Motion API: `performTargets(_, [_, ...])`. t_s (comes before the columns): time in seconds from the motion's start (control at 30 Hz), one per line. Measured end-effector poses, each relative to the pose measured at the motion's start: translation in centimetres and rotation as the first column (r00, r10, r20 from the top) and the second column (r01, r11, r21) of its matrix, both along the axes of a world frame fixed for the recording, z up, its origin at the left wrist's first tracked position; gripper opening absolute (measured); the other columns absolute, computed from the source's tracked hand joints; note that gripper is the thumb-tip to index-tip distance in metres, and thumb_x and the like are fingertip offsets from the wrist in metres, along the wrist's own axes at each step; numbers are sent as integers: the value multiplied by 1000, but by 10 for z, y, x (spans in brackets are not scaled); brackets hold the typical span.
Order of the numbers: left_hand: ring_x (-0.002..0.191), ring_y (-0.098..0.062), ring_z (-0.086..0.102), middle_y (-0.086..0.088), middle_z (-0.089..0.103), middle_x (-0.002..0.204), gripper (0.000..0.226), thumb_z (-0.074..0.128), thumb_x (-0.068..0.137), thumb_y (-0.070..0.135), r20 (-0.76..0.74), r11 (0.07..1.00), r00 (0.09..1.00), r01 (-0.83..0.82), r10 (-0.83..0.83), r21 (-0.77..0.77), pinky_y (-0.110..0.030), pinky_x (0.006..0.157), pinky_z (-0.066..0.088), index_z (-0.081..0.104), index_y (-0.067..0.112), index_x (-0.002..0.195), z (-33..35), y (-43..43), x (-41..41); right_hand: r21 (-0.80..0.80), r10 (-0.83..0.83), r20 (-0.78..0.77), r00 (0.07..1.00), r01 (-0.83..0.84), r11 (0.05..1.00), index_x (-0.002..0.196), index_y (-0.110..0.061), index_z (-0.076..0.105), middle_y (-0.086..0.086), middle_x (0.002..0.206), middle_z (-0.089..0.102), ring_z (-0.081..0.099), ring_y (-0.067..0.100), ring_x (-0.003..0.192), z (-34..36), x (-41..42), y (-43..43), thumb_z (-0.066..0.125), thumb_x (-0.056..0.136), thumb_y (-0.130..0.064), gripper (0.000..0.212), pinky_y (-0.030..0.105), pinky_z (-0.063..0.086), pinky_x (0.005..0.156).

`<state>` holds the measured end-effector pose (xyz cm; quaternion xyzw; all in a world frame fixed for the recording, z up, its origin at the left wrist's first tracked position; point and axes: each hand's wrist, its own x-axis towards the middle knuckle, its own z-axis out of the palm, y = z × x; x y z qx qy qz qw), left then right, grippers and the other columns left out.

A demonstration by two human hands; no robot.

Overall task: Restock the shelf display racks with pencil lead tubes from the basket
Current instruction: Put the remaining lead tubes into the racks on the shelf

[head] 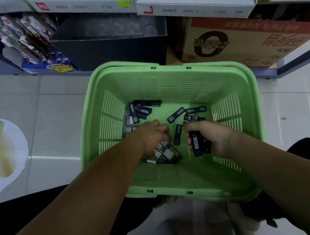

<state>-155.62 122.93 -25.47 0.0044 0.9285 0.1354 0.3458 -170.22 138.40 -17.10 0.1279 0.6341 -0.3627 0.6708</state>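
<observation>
Both hands are lowered into the green basket (163,71), which sits on the tiled floor in front of the shelf display racks (195,0) at 12 o'clock. The right hand (209,139) is curled around a small bundle of pencil lead tubes (196,141); their long axes run roughly from 12 to 6 o'clock, and some ends stick out past the fingers. The left hand (153,135) is laid palm-down over a heap of pale and dark tubes (165,152) near the basket's middle, fingers bent; whether a tube is actually pinched cannot be told.

The remaining loose tubes (141,109) are scattered at 10 to 2 o'clock of the hands, pointing in many directions, some nearly crosswise.

A slip is judged the main risk: the right-hand bundle is already full, so another tube pushed in could lever one out. Tubes gathered with mixed headings may also reach the racks misaligned or jam in a slot.
</observation>
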Motion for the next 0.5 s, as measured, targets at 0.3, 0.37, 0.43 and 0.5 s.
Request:
performTargets(0.3, [122, -25, 45, -2, 42, 136, 95, 93, 68, 41, 120, 976, 974, -200, 190, 81, -39, 94, 47, 44, 27, 148, -12, 3, 3, -101, -59, 21, 998, 60, 993, 110, -12, 63, 4, 70, 59, 56, 18, 58, -1, -5, -3, 74, 90, -9, 23, 31, 48, 49])
performTargets(0.37, [122, -25, 46, -3, 45, 134, 89, 91, 71, 41, 135, 972, 968, -223, 211, 79, -36, 88, 42, 45, 26, 146, -12, 3, 6, -102, -20, 22, 1000, 23, 995, 109, -11, 63, 3, 71, 60, 57, 17, 58, 0, -2, -2, 77, 89, -14, 24, 30, 48, 50])
performTargets(0.43, [125, -27, 45, -4, 46, 135, 83, 88, 76, 41, 155, 968, 962, -240, 226, 78, -37, 89, 41, 46, 26, 145, -12, 4, 10, -83, -6, 13, 1000, 7, 997, 108, -10, 64, 3, 71, 61, 57, 17, 59, -1, 1, 1, 77, 89, -18, 24, 30, 49, 51])
performTargets(0.5, [125, -26, 45, -3, 47, 135, 77, 86, 78, 40, 166, 960, 954, -266, 250, 86, -36, 89, 40, 48, 26, 143, -12, 4, 13, -73, -22, -11, 1000, 21, 997, 108, -8, 64, 4, 71, 60, 57, 18, 59, -1, 3, 4, 77, 90, -17, 24, 30, 49, 52])
